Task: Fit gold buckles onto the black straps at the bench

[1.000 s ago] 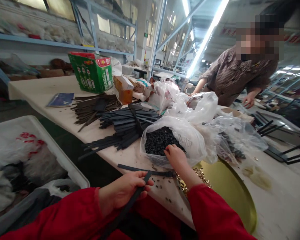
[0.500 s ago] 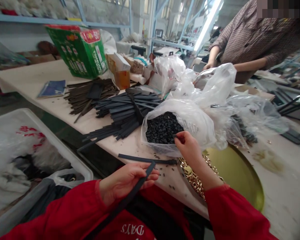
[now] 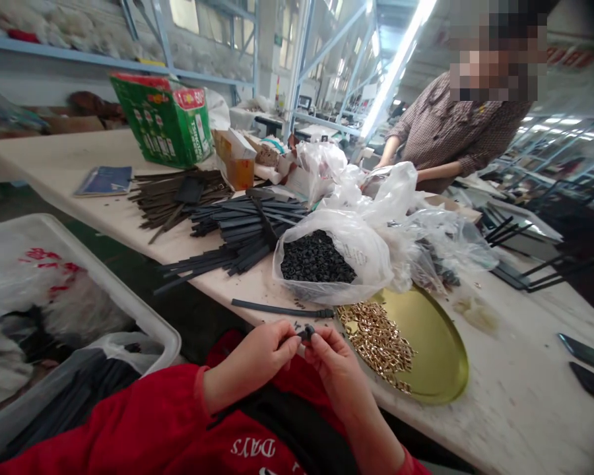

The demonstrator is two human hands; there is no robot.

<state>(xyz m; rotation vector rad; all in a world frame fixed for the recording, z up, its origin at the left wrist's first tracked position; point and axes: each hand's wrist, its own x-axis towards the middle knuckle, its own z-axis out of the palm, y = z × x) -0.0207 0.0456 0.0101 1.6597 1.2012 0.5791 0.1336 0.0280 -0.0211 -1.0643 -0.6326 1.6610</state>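
Observation:
My left hand (image 3: 257, 356) pinches the end of a dark strap, most of which is hidden behind the hand and sleeve. Against that end, my right hand (image 3: 339, 363) grips a small black loop (image 3: 307, 332) between thumb and fingers. The two hands nearly meet at the table's front edge. Just beyond them lies a single dark strap (image 3: 277, 309) with a thicker piece at its right end. An open plastic bag (image 3: 371, 270) full of small black loops (image 3: 319, 260) stands behind it. Beside my right hand, a gold tray (image 3: 440, 349) carries many small gold metal pieces (image 3: 376, 340).
Bundles of dark straps (image 3: 242, 227) and brown straps (image 3: 178, 198) lie at the left of the table. Behind them stand a green carton (image 3: 163, 125) and a blue booklet (image 3: 103, 180). A white bin (image 3: 163, 330) is below left. Across the table stands another person (image 3: 440, 125).
My right hand has moved from the bag's mouth down and left to my left hand, bringing a small black loop. My left fingers have closed on the strap's end. The view has shifted.

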